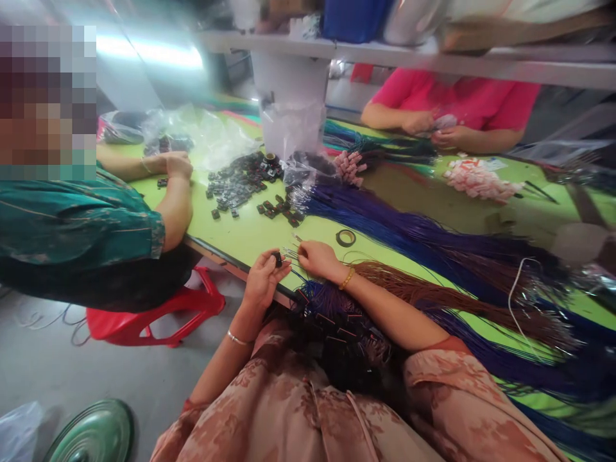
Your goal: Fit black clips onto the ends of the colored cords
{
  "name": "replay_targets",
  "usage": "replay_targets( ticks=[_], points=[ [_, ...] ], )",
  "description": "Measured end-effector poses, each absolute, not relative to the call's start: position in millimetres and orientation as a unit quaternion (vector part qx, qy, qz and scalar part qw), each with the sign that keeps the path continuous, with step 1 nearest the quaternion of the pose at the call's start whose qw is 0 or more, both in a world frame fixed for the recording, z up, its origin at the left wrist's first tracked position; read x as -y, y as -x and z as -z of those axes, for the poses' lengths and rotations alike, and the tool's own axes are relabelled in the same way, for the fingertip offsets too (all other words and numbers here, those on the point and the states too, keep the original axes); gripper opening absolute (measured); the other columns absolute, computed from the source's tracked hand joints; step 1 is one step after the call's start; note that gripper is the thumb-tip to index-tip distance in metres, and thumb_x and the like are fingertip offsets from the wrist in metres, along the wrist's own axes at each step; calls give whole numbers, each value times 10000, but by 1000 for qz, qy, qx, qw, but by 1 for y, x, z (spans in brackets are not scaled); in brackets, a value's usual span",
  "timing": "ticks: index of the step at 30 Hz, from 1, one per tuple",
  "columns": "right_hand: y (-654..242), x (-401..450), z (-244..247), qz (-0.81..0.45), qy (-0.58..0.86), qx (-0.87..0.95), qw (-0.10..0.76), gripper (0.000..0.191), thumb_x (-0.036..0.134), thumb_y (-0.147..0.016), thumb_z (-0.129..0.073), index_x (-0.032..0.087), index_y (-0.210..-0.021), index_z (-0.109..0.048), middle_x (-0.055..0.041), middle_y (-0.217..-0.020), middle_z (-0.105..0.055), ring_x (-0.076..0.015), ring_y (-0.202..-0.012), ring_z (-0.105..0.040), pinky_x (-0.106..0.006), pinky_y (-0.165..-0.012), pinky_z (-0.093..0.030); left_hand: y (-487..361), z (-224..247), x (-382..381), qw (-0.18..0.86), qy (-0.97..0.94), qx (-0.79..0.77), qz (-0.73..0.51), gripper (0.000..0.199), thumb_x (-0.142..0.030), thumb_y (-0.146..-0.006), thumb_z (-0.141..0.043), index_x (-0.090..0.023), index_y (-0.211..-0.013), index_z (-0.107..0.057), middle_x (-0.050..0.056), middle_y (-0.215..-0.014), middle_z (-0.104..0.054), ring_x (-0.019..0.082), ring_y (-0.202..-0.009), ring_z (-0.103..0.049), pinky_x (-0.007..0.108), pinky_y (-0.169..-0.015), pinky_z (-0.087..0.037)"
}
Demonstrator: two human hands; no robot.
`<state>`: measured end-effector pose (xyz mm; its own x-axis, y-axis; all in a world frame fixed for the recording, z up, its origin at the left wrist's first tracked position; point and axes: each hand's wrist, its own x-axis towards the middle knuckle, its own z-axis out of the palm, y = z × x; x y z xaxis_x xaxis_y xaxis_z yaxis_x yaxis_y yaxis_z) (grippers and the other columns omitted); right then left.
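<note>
My left hand [264, 277] pinches a small black connector [276, 259] at the table's front edge. Just right of it, my right hand [318, 258] is closed round thin wires [291, 253] whose tips point toward the connector. A bundle of blue and purple wires with black connectors [339, 327] hangs over the edge onto my lap. Beside my right forearm lie brown wires [414, 282]. A roll of dark tape [345, 238] rests behind my right hand. Loose black connectors [282, 210] lie farther back, near a larger pile [245, 179].
On the left a person in a green top [81, 218] sits on a red stool [154, 314], forearms on the green table [212, 231]. Across it, a person in pink [457, 106] handles something small. Long blue wires [394, 218] and pink connectors [481, 181] lie right. A shelf [433, 61] spans above.
</note>
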<state>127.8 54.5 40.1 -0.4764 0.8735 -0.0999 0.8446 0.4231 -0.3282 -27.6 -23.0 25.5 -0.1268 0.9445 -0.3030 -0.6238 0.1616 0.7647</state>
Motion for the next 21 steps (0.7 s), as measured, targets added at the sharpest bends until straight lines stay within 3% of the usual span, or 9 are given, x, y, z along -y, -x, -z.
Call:
replay_targets(
  ticks=[6,17,21],
  points=[
    [-126,-56,-35,-154,527,835,28,222,237,-887,-434,179,-964,-635,-82,-1003,-682,-211,-906,-610,-288,-703,-397,27,-21,25,625,-182,-451,-610,286,-231,-747,-705,-153,-999,-595,38,-849,-650,139,-727,-671,267,-708,-532],
    [-116,-52,-40,-105,526,844,-14,245,222,-915,-406,121,-1036,-593,-159,-1024,-647,-264,-921,-626,-326,-726,-448,28,-20,27,626,-172,-457,-608,270,-212,-738,-705,-143,-982,-609,40,-848,-658,132,-708,-673,239,-670,-538],
    [-118,-53,-37,-119,528,840,38,231,198,-887,-431,98,-1047,-566,-175,-1005,-643,-251,-864,-615,-317,-705,-419,29,-20,27,624,-170,-459,-609,261,-209,-749,-699,-144,-985,-608,43,-861,-664,133,-715,-675,241,-682,-536]
  ],
)
